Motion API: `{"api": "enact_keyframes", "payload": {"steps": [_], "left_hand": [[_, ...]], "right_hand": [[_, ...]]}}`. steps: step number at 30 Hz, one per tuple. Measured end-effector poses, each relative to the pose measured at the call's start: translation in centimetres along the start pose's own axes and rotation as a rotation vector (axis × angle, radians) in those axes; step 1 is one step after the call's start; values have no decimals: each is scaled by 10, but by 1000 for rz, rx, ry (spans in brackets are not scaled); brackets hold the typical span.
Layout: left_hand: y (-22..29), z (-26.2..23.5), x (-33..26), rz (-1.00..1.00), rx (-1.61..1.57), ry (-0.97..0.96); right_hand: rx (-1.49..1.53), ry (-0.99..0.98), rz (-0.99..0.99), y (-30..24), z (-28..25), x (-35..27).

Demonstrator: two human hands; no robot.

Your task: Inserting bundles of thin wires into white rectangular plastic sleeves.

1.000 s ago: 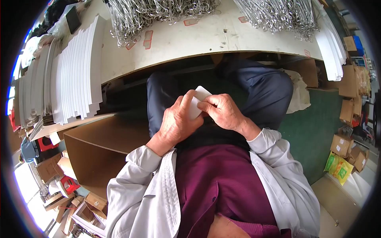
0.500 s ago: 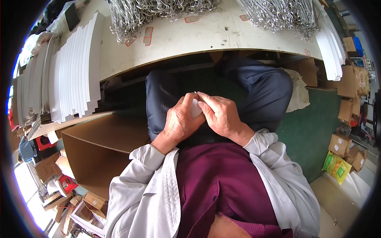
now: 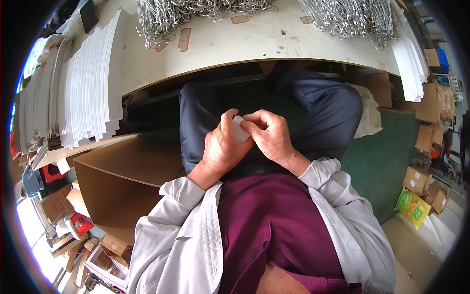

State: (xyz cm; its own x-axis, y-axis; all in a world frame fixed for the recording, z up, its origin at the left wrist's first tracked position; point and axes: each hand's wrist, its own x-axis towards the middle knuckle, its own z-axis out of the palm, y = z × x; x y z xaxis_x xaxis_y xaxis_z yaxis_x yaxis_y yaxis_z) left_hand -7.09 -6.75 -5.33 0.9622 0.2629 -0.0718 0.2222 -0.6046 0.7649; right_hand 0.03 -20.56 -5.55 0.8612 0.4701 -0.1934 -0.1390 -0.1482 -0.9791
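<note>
Between my hands, above my lap, is a small white piece (image 3: 240, 130), flat-faced and largely covered by fingers, so its exact kind cannot be made out. My left hand (image 3: 223, 148) wraps round it from the left, with the index finger bent at the top. From the right, the thumb of my right hand (image 3: 272, 138) presses on the piece, and its index finger curls over near the upper edge.
Bundles of shiny metal hooks (image 3: 350, 22) lie along the far side of the white table (image 3: 220, 46). Long white strips (image 3: 90, 85) stand stacked at the left, with more white strips (image 3: 410, 59) at the right end. A cardboard box (image 3: 115, 196) stands open beside my left arm.
My right fingers have lifted and bent away from the left fingertips, baring more of the white piece. The left hand keeps its grip on it.
</note>
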Motion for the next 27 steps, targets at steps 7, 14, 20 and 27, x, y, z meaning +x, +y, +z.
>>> {"api": "enact_keyframes", "payload": {"steps": [7,14,20,27], "left_hand": [[-10,9,-6,70,21,50],[-10,9,-8,89,38,56],[-8,10,-10,100,49,67],[-7,9,-11,116,23,79]], "right_hand": [[178,-15,178,10,-8,4],[190,-57,355,5,-15,7],[121,12,271,3,-11,4],[75,9,228,10,-10,1]]}}
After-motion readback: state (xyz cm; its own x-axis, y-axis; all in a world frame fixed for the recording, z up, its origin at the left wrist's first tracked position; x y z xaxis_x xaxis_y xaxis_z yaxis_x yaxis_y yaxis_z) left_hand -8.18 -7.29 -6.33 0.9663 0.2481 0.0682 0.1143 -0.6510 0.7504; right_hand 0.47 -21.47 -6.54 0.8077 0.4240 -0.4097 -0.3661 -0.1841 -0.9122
